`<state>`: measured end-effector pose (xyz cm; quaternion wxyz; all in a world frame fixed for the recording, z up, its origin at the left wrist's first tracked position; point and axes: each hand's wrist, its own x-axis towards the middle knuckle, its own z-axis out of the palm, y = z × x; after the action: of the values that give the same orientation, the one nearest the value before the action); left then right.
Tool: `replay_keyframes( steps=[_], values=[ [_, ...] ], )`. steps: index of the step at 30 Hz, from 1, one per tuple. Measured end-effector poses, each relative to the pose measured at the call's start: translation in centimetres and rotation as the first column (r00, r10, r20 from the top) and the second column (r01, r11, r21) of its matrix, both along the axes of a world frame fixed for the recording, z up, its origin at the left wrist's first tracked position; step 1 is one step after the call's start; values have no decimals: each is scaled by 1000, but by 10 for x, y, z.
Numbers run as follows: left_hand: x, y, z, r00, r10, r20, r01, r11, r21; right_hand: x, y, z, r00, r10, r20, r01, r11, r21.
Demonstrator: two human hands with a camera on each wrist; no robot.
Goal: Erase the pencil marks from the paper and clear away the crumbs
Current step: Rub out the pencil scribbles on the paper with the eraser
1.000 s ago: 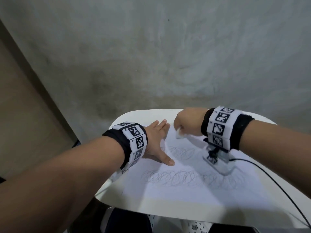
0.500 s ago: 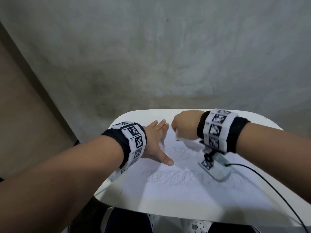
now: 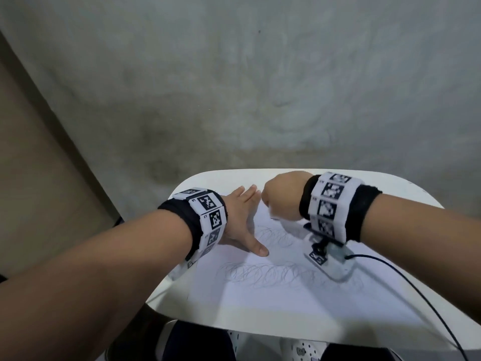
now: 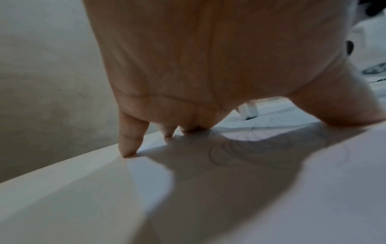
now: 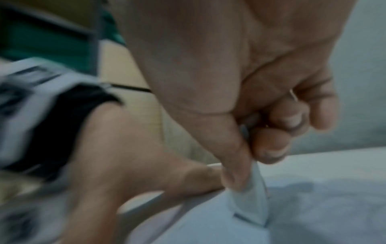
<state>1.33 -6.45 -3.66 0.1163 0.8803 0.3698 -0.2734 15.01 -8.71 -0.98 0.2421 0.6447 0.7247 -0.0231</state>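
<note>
A white sheet of paper (image 3: 299,295) lies on a small white table (image 3: 385,188), with looping pencil marks (image 3: 263,278) across its middle and a fainter row (image 3: 276,234) farther back. My left hand (image 3: 242,220) lies flat on the paper's left part, fingers straight, thumb spread toward the loops. In the left wrist view its fingertips (image 4: 127,150) press down near the table edge. My right hand (image 3: 282,199) pinches a white eraser (image 5: 250,203) between thumb and fingers, its lower end touching the paper by the far row of marks. That view is blurred.
A black cable (image 3: 416,290) runs from the camera under my right wrist across the paper's right side and off the front edge. A grey wall (image 3: 260,87) rises just behind the table. Patterned cloth and dark shapes show below the front edge.
My right hand has slid a little to the left with the eraser, close beside the left hand's fingers. The left hand has stayed flat in place.
</note>
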Motion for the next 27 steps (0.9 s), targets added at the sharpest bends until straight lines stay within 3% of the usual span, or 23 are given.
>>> replay_keyframes(
  steps=[5,8,12,16,19,23,27],
  values=[
    [-1,-1,-2,1000,-1,-3,1,1000,13,12,2,3,994,9,107,-15,998,60],
    [1,-4,3,1000,-13,-12,13,1000,16,0,-4,-3,997,74,39,-72,997,-40],
    [1,-6,4,1000,-11,-20,11,1000,15,12,0,1,997,15,77,-23,995,100],
    [1,-4,3,1000,4,-26,-4,1000,7,5,0,-3,998,38,40,-38,999,-25],
    [0,-3,0,1000,18,-18,-18,1000,4,25,8,1,989,3,146,-18,995,100],
    [2,-4,3,999,-8,-34,9,1000,18,5,-2,-3,994,51,94,-50,999,-16],
    [0,0,-3,1000,8,-24,-8,1000,10,21,3,4,992,-17,122,9,998,60]
  ],
)
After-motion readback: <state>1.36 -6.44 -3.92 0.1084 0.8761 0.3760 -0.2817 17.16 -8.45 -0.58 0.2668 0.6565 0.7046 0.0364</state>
